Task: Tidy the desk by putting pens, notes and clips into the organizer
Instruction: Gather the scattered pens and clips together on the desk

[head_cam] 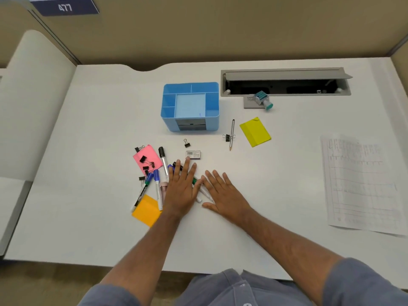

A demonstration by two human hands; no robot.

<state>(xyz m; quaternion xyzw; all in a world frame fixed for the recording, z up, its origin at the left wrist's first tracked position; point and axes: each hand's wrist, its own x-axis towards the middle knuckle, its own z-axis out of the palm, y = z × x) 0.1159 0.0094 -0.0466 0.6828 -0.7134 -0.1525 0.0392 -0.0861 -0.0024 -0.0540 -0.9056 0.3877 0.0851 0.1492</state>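
Markers (pixel 164 166) lie scattered under and left of the flat, empty left hand (pixel 181 191), long axes running roughly toward the blue organizer (pixel 190 107) beyond; the right hand (pixel 223 195), also splayed empty, touches only their edge.

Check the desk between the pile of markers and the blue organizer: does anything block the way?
Almost nothing: only a binder clip and a small box lie between the markers and organizer.

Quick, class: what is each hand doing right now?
Left hand: open, flat on the markers, gripping nothing.
Right hand: open, flat, holding nothing.
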